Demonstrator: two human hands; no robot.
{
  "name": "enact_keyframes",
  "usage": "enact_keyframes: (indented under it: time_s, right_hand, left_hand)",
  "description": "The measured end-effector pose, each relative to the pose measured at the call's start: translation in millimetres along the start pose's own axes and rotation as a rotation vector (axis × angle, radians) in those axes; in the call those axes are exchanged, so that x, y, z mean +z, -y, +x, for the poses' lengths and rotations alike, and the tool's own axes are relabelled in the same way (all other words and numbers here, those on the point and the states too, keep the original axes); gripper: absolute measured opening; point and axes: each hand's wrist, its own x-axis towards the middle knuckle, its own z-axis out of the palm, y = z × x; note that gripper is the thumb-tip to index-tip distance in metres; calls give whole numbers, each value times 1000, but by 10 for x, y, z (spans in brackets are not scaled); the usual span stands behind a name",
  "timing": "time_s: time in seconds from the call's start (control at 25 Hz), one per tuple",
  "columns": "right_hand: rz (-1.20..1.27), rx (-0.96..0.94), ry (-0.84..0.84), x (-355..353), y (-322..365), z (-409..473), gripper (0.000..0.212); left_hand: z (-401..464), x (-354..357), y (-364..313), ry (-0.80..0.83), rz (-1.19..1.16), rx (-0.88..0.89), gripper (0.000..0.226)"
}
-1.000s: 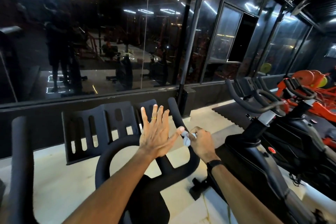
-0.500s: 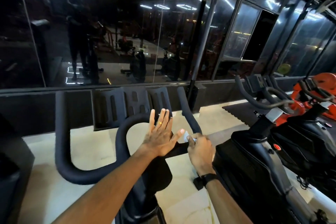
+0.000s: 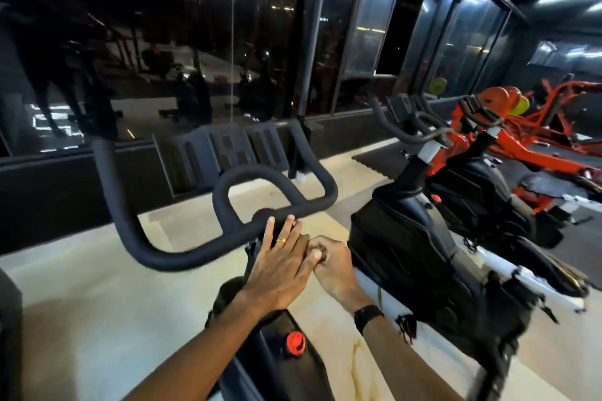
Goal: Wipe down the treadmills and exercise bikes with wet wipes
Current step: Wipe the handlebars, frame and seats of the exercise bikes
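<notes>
Head view, dim gym, frame motion-blurred. Nearest exercise bike sits at centre, its black looped handlebar running from 9 o'clock across to about 1 o'clock of the hands; a slotted black console holder stands behind the bar at 12 o'clock. Red knob on the bike frame at 6 o'clock, below the forearms. Left hand: fingers straight and held close together, palm down, ring on one finger; fingertips reach the lower edge of the handlebar's middle section, contact probable but blur prevents certainty. Right hand: curled into a loose fist, pressed against the left hand's thumb side at 3 o'clock of it; dark band on the wrist. Wet wipe: not visible in this frame; cannot tell whether the right fist encloses it, so the grip content stays unconfirmed. Second exercise bike stands just to the right at 3 o'clock, black body, apart from the hands. Further right, at 2 o'clock, a red-framed bike and red machine frames. Dark glass wall spans 10 to 1 o'clock, showing ceiling-light reflections. Pale floor under the bikes; black mat at 1 o'clock.
</notes>
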Motion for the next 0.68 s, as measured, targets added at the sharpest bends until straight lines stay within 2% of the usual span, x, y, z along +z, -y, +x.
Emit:
enact_keyframes:
  time_s: [0.12,0.24,0.32,0.4,0.52,0.68]
  right_hand:
    - [9,38,-45,-93,-127,-563,23]
    - [15,184,-98,-389,-274,-1237,12]
    - [-10,270,-149,-666,-337,-1673,14]
    - [-28,316,-136,-909,-409,-2050,26]
    - [-43,406,-168,-1251,-536,-2614,42]
    - [-46,499,-325,-1604,-698,-3272,44]
  left_hand:
    - [-320,249,-213,3,-186,-9,75]
    - [-582,519,-577,11,-357,-3,58]
    - [-775,717,-905,107,-517,52,38]
    - [-945,891,-1211,231,-735,31,25]
    - [-1154,1060,-1719,350,-950,-24,30]
    - [-1413,1152,-2375,421,-1141,-76,26]
